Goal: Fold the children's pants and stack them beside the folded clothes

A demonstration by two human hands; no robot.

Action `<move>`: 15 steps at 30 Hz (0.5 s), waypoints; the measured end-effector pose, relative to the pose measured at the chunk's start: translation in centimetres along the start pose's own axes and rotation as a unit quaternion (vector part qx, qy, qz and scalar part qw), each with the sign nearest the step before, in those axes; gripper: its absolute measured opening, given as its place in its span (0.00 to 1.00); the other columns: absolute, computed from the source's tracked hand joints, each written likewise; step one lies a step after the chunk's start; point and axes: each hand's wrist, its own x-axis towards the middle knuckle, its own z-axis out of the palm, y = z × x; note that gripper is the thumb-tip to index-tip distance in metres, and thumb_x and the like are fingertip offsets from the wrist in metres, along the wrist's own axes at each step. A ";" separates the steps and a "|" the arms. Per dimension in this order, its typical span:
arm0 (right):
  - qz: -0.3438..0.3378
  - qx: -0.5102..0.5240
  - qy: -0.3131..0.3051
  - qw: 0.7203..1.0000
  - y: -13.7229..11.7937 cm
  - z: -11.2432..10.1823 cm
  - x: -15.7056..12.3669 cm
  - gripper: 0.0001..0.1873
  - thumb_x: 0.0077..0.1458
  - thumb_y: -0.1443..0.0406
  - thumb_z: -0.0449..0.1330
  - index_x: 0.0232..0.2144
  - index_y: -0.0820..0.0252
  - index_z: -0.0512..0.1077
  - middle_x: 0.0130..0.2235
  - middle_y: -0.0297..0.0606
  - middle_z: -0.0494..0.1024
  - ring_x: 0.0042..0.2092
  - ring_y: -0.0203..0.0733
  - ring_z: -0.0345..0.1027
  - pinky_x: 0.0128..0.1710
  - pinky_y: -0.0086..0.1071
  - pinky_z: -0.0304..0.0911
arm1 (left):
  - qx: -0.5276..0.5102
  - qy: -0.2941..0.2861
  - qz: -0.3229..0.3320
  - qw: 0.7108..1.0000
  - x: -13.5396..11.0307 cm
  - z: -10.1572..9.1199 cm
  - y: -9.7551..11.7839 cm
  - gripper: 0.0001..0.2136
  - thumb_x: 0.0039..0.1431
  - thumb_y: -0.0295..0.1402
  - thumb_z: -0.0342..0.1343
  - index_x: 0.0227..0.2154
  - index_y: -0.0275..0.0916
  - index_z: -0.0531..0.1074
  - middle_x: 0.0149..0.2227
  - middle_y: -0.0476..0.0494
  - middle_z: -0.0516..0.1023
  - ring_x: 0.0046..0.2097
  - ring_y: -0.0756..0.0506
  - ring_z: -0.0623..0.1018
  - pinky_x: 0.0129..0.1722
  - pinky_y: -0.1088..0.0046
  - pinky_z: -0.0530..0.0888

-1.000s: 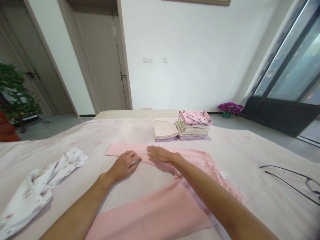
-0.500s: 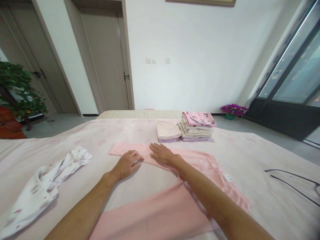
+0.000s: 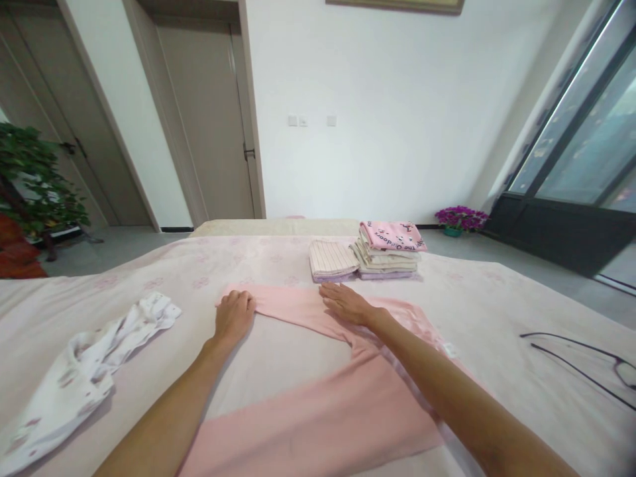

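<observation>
Touching pink garment [image 3: 322, 411]: left grip [image 3: 233, 317] at end, right grip [image 3: 348, 305] atop.

Two hands: left hand [image 3: 233, 316], right hand [image 3: 348, 303]. One pink garment [image 3: 322, 411], one white garment [image 3: 84, 371] and two folded piles [image 3: 332, 258] [image 3: 390, 248]. Two plants [image 3: 34, 179] [image 3: 460, 217].

The only print to be seen is dark lettering on the folded pink garment [image 3: 393, 235] that tops the stack of folded clothes [image 3: 385, 260] near the far edge of the bed [image 3: 497, 298]. It stands upside down to the camera (small, partly lost in the fold). Only "doors" can be roughly made out.
</observation>
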 end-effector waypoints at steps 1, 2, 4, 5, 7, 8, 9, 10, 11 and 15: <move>0.002 -0.001 -0.001 1.000 0.6 -0.1 -0.9 0.32 0.69 0.52 0.36 0.68 0.56 0.56 0.70 0.41 0.53 0.71 0.47 0.41 0.68 0.48 0.39 | 0.018 0.008 -0.022 1.000 0.1 0.2 -0.2 0.14 0.65 0.37 0.44 0.38 0.39 0.74 0.42 0.36 0.74 0.46 0.37 0.72 0.48 0.59 0.66; 0.011 -0.003 -0.001 1.000 1.2 -0.2 -1.8 0.32 0.69 0.51 0.36 0.68 0.55 0.55 0.70 0.40 0.52 0.71 0.47 0.41 0.68 0.48 0.40 | 0.036 0.011 -0.038 0.999 0.2 0.3 -0.4 0.14 0.64 0.38 0.45 0.40 0.39 0.74 0.43 0.36 0.73 0.47 0.37 0.72 0.48 0.59 0.66; 0.047 -0.015 0.008 0.999 2.1 -0.8 -3.3 0.31 0.69 0.51 0.38 0.67 0.55 0.57 0.70 0.41 0.54 0.70 0.47 0.44 0.67 0.47 0.42 | 0.065 0.020 -0.060 0.996 0.2 0.6 -0.6 0.13 0.63 0.38 0.47 0.42 0.39 0.74 0.43 0.35 0.73 0.48 0.36 0.72 0.48 0.58 0.66; 0.073 -0.020 0.019 0.997 2.4 -1.2 -3.9 0.30 0.69 0.53 0.39 0.66 0.56 0.60 0.69 0.42 0.57 0.69 0.47 0.48 0.66 0.45 0.46 | 0.070 0.032 -0.063 0.995 0.1 0.6 -0.6 0.13 0.63 0.37 0.48 0.42 0.38 0.74 0.43 0.34 0.73 0.48 0.35 0.72 0.49 0.57 0.66; 0.136 -0.027 0.041 0.989 2.9 -2.2 -4.5 0.26 0.68 0.56 0.41 0.59 0.57 0.69 0.63 0.45 0.68 0.64 0.47 0.59 0.60 0.40 0.54 | 0.063 0.077 -0.032 0.995 -0.1 0.4 -0.1 0.12 0.62 0.35 0.49 0.41 0.38 0.74 0.47 0.33 0.72 0.52 0.35 0.70 0.52 0.55 0.65; 0.168 -0.029 0.048 0.984 3.0 -2.7 -4.6 0.24 0.68 0.58 0.43 0.54 0.58 0.73 0.58 0.46 0.73 0.59 0.47 0.64 0.56 0.38 0.58 | 0.044 0.101 0.010 0.994 -0.4 0.2 0.5 0.11 0.62 0.34 0.50 0.41 0.38 0.74 0.49 0.34 0.72 0.53 0.35 0.69 0.54 0.54 0.64; 0.197 -0.031 0.054 0.979 3.0 -3.2 -4.4 0.23 0.67 0.59 0.44 0.49 0.58 0.76 0.53 0.46 0.77 0.54 0.46 0.68 0.52 0.36 0.60 | 0.013 0.118 0.069 0.990 -0.7 0.0 1.3 0.09 0.62 0.33 0.50 0.41 0.39 0.74 0.50 0.35 0.72 0.55 0.36 0.69 0.56 0.55 0.64; 0.220 -0.033 0.059 0.973 3.0 -3.6 -4.1 0.21 0.66 0.60 0.45 0.45 0.59 0.77 0.49 0.46 0.79 0.50 0.46 0.70 0.48 0.35 0.61 | -0.029 0.122 0.140 0.982 -1.2 -0.2 2.4 0.09 0.63 0.32 0.51 0.42 0.40 0.74 0.50 0.37 0.72 0.55 0.38 0.68 0.57 0.57 0.64; 0.235 -0.036 0.062 0.969 2.9 -3.8 -3.7 0.20 0.66 0.60 0.46 0.42 0.59 0.78 0.46 0.46 0.80 0.47 0.46 0.72 0.45 0.34 0.61 | -0.075 0.113 0.214 0.968 -1.7 -0.4 3.6 0.08 0.64 0.31 0.51 0.42 0.41 0.74 0.49 0.39 0.73 0.55 0.40 0.69 0.58 0.59 0.64; 0.261 -0.033 0.061 0.963 2.1 -4.0 -2.0 0.14 0.60 0.57 0.56 0.37 0.57 0.78 0.40 0.42 0.81 0.41 0.44 0.73 0.36 0.31 0.60 | -0.190 0.014 0.404 0.895 -4.1 -0.5 9.1 0.09 0.67 0.32 0.50 0.45 0.42 0.73 0.45 0.42 0.75 0.50 0.43 0.72 0.52 0.63 0.69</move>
